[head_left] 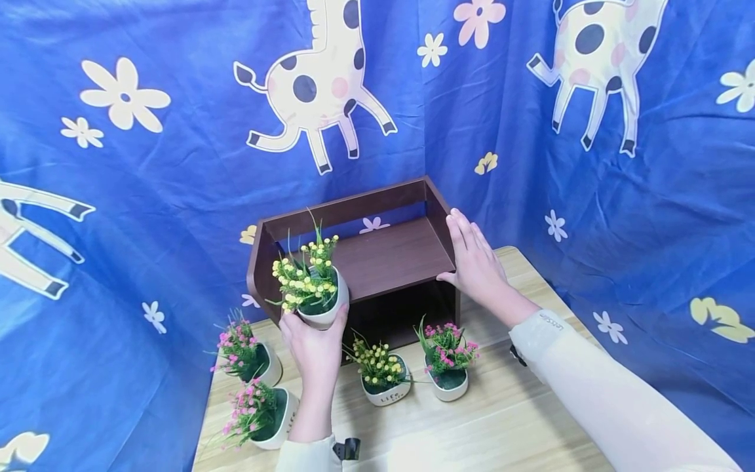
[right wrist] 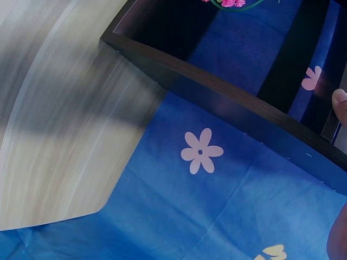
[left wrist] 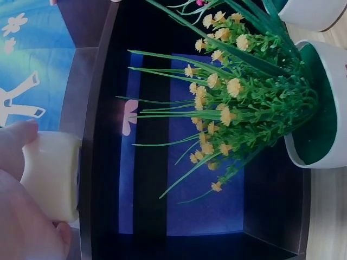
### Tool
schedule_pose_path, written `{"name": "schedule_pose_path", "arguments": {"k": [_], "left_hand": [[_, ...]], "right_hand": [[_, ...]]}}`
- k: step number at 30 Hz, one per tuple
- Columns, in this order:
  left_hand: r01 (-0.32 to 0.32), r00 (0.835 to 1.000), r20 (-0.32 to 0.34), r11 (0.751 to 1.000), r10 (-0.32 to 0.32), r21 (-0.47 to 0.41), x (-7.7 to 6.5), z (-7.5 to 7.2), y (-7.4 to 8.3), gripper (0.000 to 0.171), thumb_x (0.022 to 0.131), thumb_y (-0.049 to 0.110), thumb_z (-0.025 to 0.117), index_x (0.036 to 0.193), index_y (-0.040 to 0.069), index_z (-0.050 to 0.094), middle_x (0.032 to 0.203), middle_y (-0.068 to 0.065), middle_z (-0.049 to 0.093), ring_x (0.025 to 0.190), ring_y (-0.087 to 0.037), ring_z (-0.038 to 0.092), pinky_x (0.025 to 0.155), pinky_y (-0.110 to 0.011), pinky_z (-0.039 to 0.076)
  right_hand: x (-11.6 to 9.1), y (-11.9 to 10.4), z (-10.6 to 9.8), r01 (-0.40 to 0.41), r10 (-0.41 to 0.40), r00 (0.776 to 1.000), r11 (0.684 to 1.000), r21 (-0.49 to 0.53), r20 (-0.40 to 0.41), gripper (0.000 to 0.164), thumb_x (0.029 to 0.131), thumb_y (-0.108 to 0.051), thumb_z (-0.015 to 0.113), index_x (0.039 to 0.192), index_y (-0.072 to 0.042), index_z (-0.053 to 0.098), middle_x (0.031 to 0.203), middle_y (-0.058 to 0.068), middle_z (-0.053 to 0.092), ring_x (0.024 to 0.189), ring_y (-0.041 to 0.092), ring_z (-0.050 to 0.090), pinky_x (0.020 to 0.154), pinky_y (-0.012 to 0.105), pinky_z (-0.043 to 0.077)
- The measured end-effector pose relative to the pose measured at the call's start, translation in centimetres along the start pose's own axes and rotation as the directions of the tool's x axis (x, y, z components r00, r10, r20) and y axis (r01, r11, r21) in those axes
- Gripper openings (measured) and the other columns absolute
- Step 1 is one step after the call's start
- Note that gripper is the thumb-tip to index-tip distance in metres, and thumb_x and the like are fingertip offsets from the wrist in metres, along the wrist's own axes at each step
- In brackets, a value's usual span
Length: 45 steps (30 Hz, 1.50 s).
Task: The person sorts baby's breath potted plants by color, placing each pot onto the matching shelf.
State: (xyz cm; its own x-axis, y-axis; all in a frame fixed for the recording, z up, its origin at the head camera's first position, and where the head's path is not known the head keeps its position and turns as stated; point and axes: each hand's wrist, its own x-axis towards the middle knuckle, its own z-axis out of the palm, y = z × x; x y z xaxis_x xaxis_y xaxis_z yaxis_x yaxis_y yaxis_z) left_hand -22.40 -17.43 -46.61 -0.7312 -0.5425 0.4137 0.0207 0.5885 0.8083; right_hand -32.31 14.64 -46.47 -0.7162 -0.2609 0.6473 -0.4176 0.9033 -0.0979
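My left hand (head_left: 312, 344) grips a white pot of yellow artificial flowers (head_left: 307, 280) from the front, thumb on its right side. The pot is at the left part of the upper board of a dark brown two-tier shelf (head_left: 389, 255). In the left wrist view the white pot (left wrist: 51, 176) appears at the board's front edge; whether it bears on the board I cannot tell. My right hand (head_left: 479, 270) rests against the shelf's right side panel with its fingers extended. In the right wrist view its thumb (right wrist: 340, 103) shows at the board's edge.
Before the shelf, on the wooden table (head_left: 495, 426), stand a yellow-flowered pot (head_left: 386, 396) and a pink-flowered pot (head_left: 451, 393). Two more pink-flowered pots (head_left: 271, 367) (head_left: 286, 419) stand at the left. A blue printed curtain (head_left: 194, 164) hangs behind.
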Motion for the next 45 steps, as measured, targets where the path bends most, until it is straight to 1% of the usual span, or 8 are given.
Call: {"name": "schedule_pose_path", "arguments": {"k": [6,12,19,21,27,31,38,45], "left_hand": [[0.008,1.000,0.015,1.000,-0.009,0.024,0.9,0.7,0.3,0.100,0.072,0.049,0.087,0.146,0.004,0.036,0.146,-0.022,0.042,0.136,-0.039,0.039,0.115,-0.053,0.033],[-0.031,1.000,0.003,0.999,0.031,0.022,1.6,1.1,0.2,0.100,0.076,0.047,0.085,0.149,0.004,0.033,0.149,-0.025,0.038,0.138,-0.040,0.035,0.118,-0.051,0.028],[-0.023,1.000,0.003,1.000,0.023,0.001,1.8,1.2,-0.2,0.103,0.074,0.049,0.086,0.151,0.005,0.033,0.151,-0.023,0.034,0.141,-0.038,0.031,0.119,-0.049,0.027],[-0.027,1.000,0.010,1.000,0.027,0.002,1.8,1.1,-0.2,0.102,0.076,0.046,0.086,0.151,0.004,0.032,0.152,-0.022,0.034,0.141,-0.038,0.031,0.120,-0.050,0.028],[-0.057,0.998,0.028,0.998,0.056,0.010,1.7,1.0,-0.2,0.095,0.077,0.029,0.081,0.152,0.002,0.031,0.154,-0.021,0.036,0.142,-0.038,0.032,0.120,-0.050,0.027],[-0.062,0.998,0.023,0.998,0.062,0.012,1.8,1.0,-0.2,0.094,0.077,0.030,0.081,0.152,0.003,0.032,0.153,-0.022,0.038,0.142,-0.039,0.034,0.120,-0.050,0.029],[-0.108,0.994,0.037,0.993,0.107,0.039,2.4,0.9,-0.3,0.090,0.081,0.034,0.082,0.150,0.001,0.034,0.151,-0.022,0.041,0.142,-0.038,0.036,0.120,-0.050,0.028],[-0.104,0.992,0.072,0.993,0.100,0.063,3.3,0.9,-0.1,0.089,0.084,0.035,0.081,0.150,0.000,0.033,0.150,-0.025,0.041,0.140,-0.042,0.038,0.119,-0.052,0.029]], "right_hand": [[0.0,0.2,0.0,0.006,-0.006,1.000,1.000,-0.010,-0.013,0.144,0.057,-0.050,0.096,0.162,-0.009,0.006,0.171,0.009,0.009,0.158,0.024,0.018,0.127,0.047,0.027],[0.0,0.2,0.1,0.000,0.000,1.000,1.000,0.003,-0.015,0.144,0.056,-0.049,0.097,0.162,-0.010,0.006,0.172,0.007,0.008,0.158,0.023,0.017,0.129,0.044,0.021],[0.0,0.1,0.2,-0.004,0.004,1.000,1.000,-0.002,0.003,0.144,0.058,-0.052,0.095,0.162,-0.011,0.006,0.172,0.007,0.008,0.158,0.023,0.017,0.130,0.043,0.020],[0.1,0.1,0.2,0.001,-0.001,1.000,1.000,-0.002,0.001,0.144,0.058,-0.052,0.095,0.162,-0.011,0.005,0.172,0.007,0.008,0.158,0.023,0.017,0.130,0.044,0.021],[0.1,0.2,0.2,0.005,-0.005,1.000,1.000,-0.017,-0.006,0.143,0.058,-0.053,0.095,0.162,-0.010,0.006,0.171,0.008,0.009,0.158,0.025,0.017,0.130,0.044,0.019],[0.0,0.3,0.2,0.006,-0.006,1.000,1.000,-0.029,0.002,0.143,0.059,-0.054,0.094,0.162,-0.010,0.005,0.171,0.008,0.008,0.158,0.027,0.018,0.130,0.045,0.018],[0.0,0.3,0.1,0.007,-0.007,1.000,0.999,-0.032,0.009,0.143,0.060,-0.055,0.093,0.162,-0.009,0.005,0.171,0.009,0.008,0.157,0.028,0.017,0.131,0.045,0.017],[0.0,0.3,0.2,0.013,-0.014,1.000,0.999,-0.034,-0.007,0.144,0.058,-0.053,0.095,0.162,-0.009,0.006,0.171,0.009,0.010,0.157,0.028,0.019,0.129,0.047,0.022]]}}
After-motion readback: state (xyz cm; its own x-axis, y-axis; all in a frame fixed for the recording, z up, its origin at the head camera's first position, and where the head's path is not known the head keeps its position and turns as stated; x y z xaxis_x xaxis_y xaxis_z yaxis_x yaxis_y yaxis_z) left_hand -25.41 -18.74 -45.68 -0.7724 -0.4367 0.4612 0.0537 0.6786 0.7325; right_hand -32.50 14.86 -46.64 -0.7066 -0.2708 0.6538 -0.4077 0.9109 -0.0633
